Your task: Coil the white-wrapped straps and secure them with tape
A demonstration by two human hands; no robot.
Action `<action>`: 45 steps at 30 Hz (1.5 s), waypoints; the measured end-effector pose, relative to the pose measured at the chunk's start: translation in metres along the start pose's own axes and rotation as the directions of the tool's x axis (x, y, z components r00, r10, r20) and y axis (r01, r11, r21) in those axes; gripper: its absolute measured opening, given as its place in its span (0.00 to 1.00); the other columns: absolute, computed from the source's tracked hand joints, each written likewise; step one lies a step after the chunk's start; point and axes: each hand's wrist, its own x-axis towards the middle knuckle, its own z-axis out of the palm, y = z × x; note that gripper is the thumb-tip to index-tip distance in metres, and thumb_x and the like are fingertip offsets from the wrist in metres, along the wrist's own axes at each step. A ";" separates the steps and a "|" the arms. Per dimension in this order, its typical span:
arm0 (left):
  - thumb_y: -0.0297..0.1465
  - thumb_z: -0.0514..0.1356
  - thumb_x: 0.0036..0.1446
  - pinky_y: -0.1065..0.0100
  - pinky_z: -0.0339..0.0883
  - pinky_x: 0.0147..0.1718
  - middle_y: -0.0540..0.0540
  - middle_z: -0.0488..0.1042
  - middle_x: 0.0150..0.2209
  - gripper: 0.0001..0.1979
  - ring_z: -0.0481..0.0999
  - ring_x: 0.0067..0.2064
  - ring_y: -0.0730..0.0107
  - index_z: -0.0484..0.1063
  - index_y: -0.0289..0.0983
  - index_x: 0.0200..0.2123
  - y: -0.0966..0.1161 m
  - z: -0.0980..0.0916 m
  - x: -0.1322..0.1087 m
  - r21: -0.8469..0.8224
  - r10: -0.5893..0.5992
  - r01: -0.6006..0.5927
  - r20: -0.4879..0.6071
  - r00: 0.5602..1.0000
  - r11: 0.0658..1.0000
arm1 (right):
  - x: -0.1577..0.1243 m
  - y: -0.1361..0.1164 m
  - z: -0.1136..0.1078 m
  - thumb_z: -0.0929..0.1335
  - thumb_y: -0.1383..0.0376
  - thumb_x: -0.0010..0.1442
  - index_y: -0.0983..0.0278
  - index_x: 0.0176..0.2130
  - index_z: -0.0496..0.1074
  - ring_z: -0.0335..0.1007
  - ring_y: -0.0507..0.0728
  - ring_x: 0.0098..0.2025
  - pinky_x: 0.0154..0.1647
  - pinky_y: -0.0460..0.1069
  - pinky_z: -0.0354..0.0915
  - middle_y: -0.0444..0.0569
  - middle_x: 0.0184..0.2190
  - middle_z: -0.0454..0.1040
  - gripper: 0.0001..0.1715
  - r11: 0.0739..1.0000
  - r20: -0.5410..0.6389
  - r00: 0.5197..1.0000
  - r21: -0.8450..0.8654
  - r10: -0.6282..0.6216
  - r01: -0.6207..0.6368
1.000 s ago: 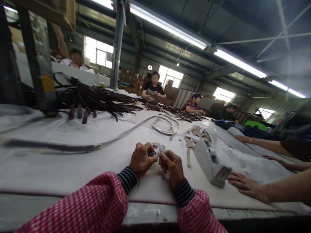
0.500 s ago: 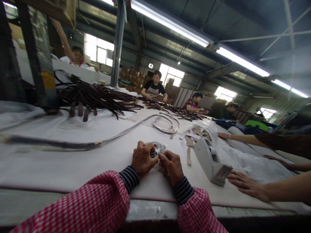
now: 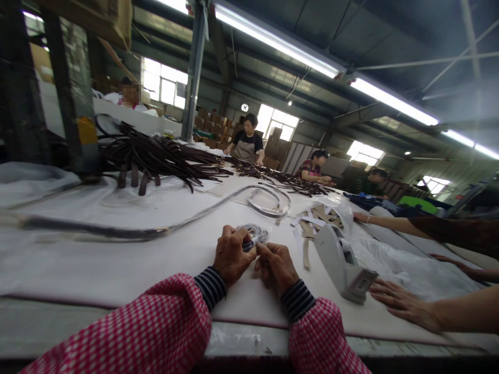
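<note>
Between my hands is a coiled strap in clear plastic wrap point(image 3: 255, 234), dark with a shiny surface. My left hand point(image 3: 234, 254) is closed round the coil's left side, thumb and fingers pressing on it. From the right, my right hand point(image 3: 277, 266) pinches at the coil's near edge, its fingertips meeting the left thumb. Whether it grips the strap or the plastic is too small to make out. Beyond the hands, a long plastic-covered strap point(image 3: 202, 210) runs across the white table point(image 3: 128, 270) and ends in a loose loop.
A grey tape dispenser point(image 3: 343, 265) stands to the right, near beige and white strips point(image 3: 317, 221). Another person's hand point(image 3: 405, 304) lies flat beside clear plastic sheeting point(image 3: 405, 270). Dark brown straps point(image 3: 163, 158) are heaped at the back left, with metal posts point(image 3: 74, 104) close by.
My hands stay at the coil with only slight finger movement. The view has shifted a little. At the back, a person's raised arm has dropped out of sight.
</note>
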 end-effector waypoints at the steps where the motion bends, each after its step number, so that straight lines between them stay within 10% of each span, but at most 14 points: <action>1: 0.28 0.66 0.51 0.59 0.68 0.47 0.45 0.65 0.39 0.06 0.72 0.42 0.60 0.74 0.38 0.34 0.000 -0.001 0.000 -0.014 -0.015 0.015 0.008 1.000 1.000 | 0.000 0.001 0.000 0.73 0.42 0.52 0.67 0.31 0.70 0.56 0.48 0.10 0.07 0.42 0.50 0.46 0.16 0.74 0.30 1.000 0.005 1.000 0.006 -0.005 0.005; 11: 0.32 0.65 0.48 0.61 0.65 0.41 0.47 0.73 0.30 0.05 0.73 0.37 0.61 0.74 0.37 0.28 0.000 -0.008 0.003 -0.255 -0.029 0.051 0.089 0.996 0.966 | -0.003 0.003 0.003 0.71 0.42 0.56 0.65 0.28 0.68 0.56 0.46 0.10 0.06 0.41 0.50 0.43 0.18 0.73 0.29 0.991 -0.029 0.991 0.018 -0.133 0.134; 17: 0.37 0.69 0.42 0.69 0.62 0.26 0.50 0.73 0.23 0.13 0.69 0.25 0.71 0.72 0.34 0.26 -0.003 -0.012 0.007 -0.652 -0.158 0.315 0.289 0.944 0.689 | 0.002 0.004 0.003 0.73 0.44 0.56 0.67 0.23 0.67 0.55 0.44 0.13 0.12 0.39 0.45 0.44 0.15 0.70 0.30 0.971 -0.046 0.976 0.106 -0.212 0.216; 37: 0.44 0.68 0.45 0.69 0.66 0.20 0.42 0.76 0.29 0.19 0.72 0.30 0.63 0.74 0.34 0.33 -0.005 -0.033 0.011 -0.571 -0.145 0.535 0.588 0.796 0.622 | 0.006 0.006 -0.001 0.76 0.43 0.48 0.68 0.23 0.72 0.57 0.45 0.14 0.12 0.41 0.47 0.49 0.19 0.75 0.31 0.970 0.044 0.991 0.214 -0.129 0.117; 45: 0.42 0.68 0.41 0.64 0.71 0.29 0.42 0.75 0.34 0.22 0.73 0.38 0.59 0.74 0.34 0.37 -0.001 -0.036 0.015 -0.550 -0.261 0.701 0.670 0.695 0.454 | 0.008 0.005 0.002 0.76 0.46 0.50 0.68 0.22 0.72 0.58 0.47 0.13 0.13 0.43 0.48 0.48 0.17 0.74 0.28 0.970 0.012 0.979 0.139 -0.205 0.201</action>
